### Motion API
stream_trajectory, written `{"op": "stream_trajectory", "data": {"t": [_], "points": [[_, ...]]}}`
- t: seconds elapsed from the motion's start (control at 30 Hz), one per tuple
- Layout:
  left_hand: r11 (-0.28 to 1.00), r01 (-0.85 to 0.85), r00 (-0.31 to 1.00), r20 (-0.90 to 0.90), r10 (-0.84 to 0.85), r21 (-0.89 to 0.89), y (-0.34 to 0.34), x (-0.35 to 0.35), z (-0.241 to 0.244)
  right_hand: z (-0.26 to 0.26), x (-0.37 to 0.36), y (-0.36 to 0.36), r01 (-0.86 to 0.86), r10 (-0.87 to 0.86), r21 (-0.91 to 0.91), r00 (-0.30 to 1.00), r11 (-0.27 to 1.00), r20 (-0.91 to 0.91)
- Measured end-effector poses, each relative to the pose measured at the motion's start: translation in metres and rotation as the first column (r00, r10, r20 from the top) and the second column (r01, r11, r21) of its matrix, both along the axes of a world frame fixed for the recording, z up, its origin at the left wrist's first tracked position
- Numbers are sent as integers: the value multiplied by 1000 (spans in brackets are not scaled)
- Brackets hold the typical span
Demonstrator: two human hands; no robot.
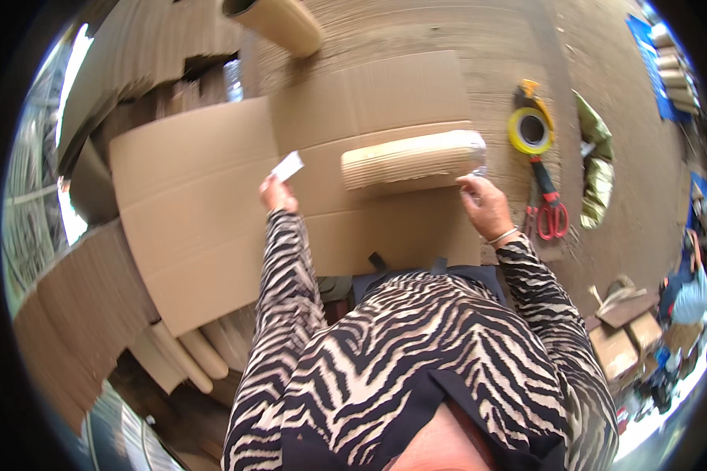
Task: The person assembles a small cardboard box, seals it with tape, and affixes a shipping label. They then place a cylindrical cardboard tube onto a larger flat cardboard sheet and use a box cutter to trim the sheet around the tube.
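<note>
A small white slip of paper (287, 166) is pinched between the fingers of my left hand (278, 195), above a flat creased sheet of corrugated cardboard (191, 176). Lying across the sheet's right part is a ribbed, cardboard-wrapped roll (409, 159). Clear plastic film (477, 144) covers its right end. My right hand (486, 206) is at the near side of that end, its fingertips close together by the film. Whether they grip the film cannot be made out.
Right of the sheet lie a yellow tape roll (531, 130), a yellow cutter (533, 91), red-handled scissors (551, 218) and a shiny crumpled bag (598, 171). A cardboard tube (288, 29) and plastic bottle (233, 81) are beyond. Stacked cardboard (88, 318) lies left. Another person (688, 294) is far right.
</note>
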State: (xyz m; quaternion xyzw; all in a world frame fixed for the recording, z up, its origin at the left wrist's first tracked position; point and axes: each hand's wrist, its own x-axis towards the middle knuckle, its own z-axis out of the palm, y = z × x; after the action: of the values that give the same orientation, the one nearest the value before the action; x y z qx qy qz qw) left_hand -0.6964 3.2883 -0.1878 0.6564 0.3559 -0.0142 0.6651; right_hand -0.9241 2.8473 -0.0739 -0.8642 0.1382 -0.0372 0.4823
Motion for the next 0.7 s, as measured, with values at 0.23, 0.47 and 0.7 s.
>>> {"op": "stream_trajectory", "data": {"t": [0.23, 0.47, 0.7], "points": [[883, 359, 933, 106, -344, -301, -180, 23, 90, -19, -34, -14, 69, -61, 55, 989, 996, -131], [789, 495, 839, -36, -543, -364, -338, 81, 84, -34, -76, -49, 151, -142, 30, 970, 988, -199], [288, 913, 298, 10, -954, 288, -343, -1, 74, -75, -138, -100, 395, -388, -64, 838, 917, -384]]}}
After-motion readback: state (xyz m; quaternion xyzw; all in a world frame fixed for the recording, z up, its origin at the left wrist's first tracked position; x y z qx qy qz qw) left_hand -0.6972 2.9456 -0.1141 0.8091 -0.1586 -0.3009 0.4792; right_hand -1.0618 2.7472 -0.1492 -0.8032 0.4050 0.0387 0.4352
